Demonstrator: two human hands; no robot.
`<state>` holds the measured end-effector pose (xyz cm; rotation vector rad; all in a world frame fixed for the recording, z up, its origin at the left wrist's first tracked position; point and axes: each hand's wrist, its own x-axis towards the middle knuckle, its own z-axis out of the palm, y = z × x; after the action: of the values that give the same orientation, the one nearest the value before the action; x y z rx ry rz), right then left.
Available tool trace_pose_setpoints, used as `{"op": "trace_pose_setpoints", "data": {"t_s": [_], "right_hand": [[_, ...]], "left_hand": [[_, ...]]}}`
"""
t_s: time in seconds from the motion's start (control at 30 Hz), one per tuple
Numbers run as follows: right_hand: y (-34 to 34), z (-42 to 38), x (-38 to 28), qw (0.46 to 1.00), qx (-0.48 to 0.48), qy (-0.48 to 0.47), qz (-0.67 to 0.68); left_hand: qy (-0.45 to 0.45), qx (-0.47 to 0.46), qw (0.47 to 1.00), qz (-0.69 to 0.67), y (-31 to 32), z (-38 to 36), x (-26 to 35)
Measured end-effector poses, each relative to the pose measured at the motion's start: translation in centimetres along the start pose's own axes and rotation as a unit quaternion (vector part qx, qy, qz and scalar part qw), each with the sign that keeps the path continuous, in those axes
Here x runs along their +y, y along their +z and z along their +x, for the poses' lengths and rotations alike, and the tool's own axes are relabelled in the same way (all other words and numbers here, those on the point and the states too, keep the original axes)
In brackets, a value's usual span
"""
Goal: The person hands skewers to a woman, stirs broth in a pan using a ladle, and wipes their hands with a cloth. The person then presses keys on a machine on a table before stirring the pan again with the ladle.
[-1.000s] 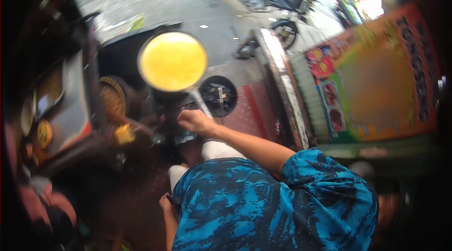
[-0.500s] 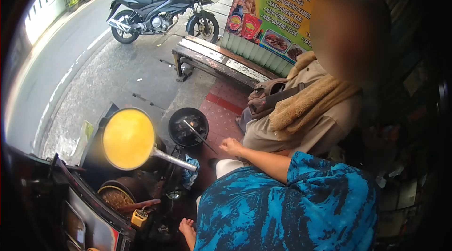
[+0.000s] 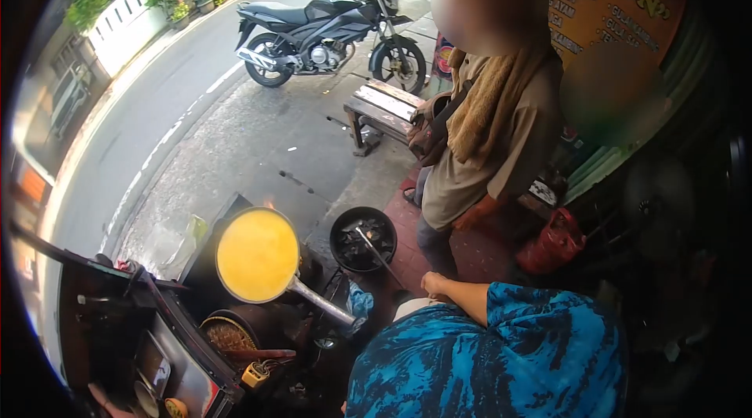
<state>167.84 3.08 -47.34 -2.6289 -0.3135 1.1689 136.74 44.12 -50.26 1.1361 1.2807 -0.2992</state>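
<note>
My right hand (image 3: 431, 285) is loosely closed in front of my blue patterned shirt (image 3: 501, 347), with nothing visible in it. Just beyond it ends the thin rod (image 3: 376, 249) that leans in a round black pot (image 3: 337, 249) of dark lumps that look like charcoal. Only a sliver of my left hand (image 3: 343, 407) shows at the bottom edge, its fingers hidden. A long-handled metal pan (image 3: 325, 302) full of yellow liquid (image 3: 257, 255) stands over a stove, with a small flame behind it. Below the pan sits a dark pot (image 3: 227, 332) with brownish contents.
A person (image 3: 501, 128) with a towel and bag stands beside a wooden bench (image 3: 384, 104). A motorcycle (image 3: 329, 34) is parked at the roadside. A cart (image 3: 176, 347) edges the lower left; a red bag-like object (image 3: 552, 242) sits at right.
My view has swung so that the stove and pots sit further right and lower. The person beside me stands more upright. My left hand has nearly left the view.
</note>
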Motion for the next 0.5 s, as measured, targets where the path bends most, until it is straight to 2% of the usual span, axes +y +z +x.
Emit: {"op": "trace_pose_setpoints", "data": {"t_s": [0.03,0.07,0.2,0.27,0.37,0.5], "right_hand": [[-1.1,-0.2,-0.5,0.986,0.0,0.069,0.149],[-2.2,-0.3,-0.9,0.946,-0.004,0.137,0.294],[-5.3,1.2,-1.1,0.953,-0.025,0.108,0.281],[-5.1,2.4,-0.6,0.977,0.099,0.055,0.181],[-6.1,2.8,0.5,0.977,0.048,0.053,0.201],[-7.2,2.7,1.9,0.978,-0.002,0.06,0.2]], "left_hand": [[0.0,0.003,1.0,-0.004,0.7,-0.5,-0.2],[0.002,0.006,1.0,-0.009,1.1,-0.9,-0.3],[0.013,0.009,0.999,-0.037,3.3,-2.0,-1.5],[0.016,0.009,0.998,-0.056,4.4,-2.8,-2.5],[0.018,0.005,0.996,-0.091,6.3,-4.2,-4.4],[0.012,0.036,0.997,-0.072,9.0,-5.5,-5.4]]}}
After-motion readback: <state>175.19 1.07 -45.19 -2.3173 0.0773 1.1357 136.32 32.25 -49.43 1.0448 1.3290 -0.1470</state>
